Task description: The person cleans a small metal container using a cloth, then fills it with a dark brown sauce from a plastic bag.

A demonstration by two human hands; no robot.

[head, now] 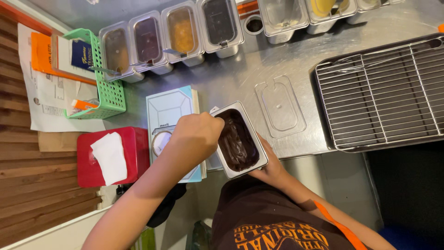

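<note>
We are looking down on a steel table (286, 55), and plenty is sitting on it. Along its far edge a row of clear lidded containers (171, 39) is lining up, holding brown and orange fillings. A loose clear lid (280, 106) is lying flat in the middle. To the right a wire rack (384, 92) is resting in a dark tray. On the left a green basket (104, 88) is standing over papers (44, 88), with a red tissue box (106, 157) and a pale blue scale (169, 111) just beside it.
</note>
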